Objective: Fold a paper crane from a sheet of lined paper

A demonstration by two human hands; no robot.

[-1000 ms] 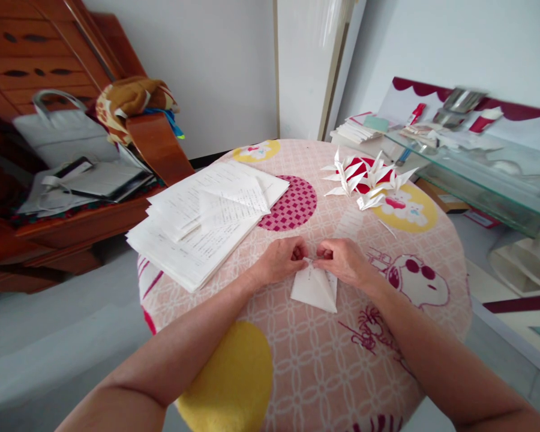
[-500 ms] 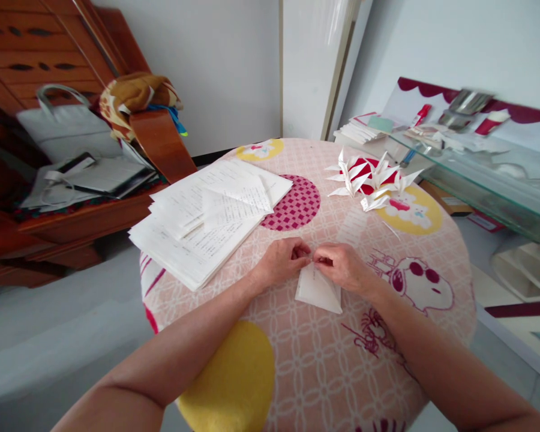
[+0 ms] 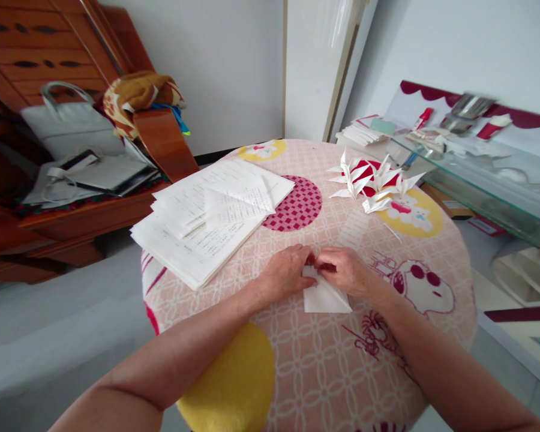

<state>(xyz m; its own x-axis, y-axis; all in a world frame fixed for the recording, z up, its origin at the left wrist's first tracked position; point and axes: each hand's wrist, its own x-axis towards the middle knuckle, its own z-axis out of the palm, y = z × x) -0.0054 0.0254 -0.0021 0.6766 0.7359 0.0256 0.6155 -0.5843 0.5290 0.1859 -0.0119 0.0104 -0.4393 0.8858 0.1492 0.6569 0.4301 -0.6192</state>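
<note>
A small folded sheet of white paper (image 3: pixel 326 299) lies on the patterned tablecloth, its far end between my hands. My left hand (image 3: pixel 292 271) pinches its upper left edge, thumb on top of the sheet. At the upper right edge, the fingers of my right hand (image 3: pixel 344 270) are bent and closed on the same paper. The fingertips nearly meet and cover the far corner. Beyond my right hand sits a group of several white origami cranes (image 3: pixel 373 180).
Stacked printed sheets (image 3: pixel 211 222) lie on the round table's left side. A thin paper strip (image 3: pixel 392 233) rests near the cranes. On the right stands a glass shelf (image 3: pixel 486 174) with metal bowls. A wooden bench (image 3: pixel 162 144) holding a grey bag (image 3: pixel 69 129) is at the left.
The folded paper has turned slightly, its near edge now lying level. My left hand has shifted a little right and nearer, its thumb now over the paper.
</note>
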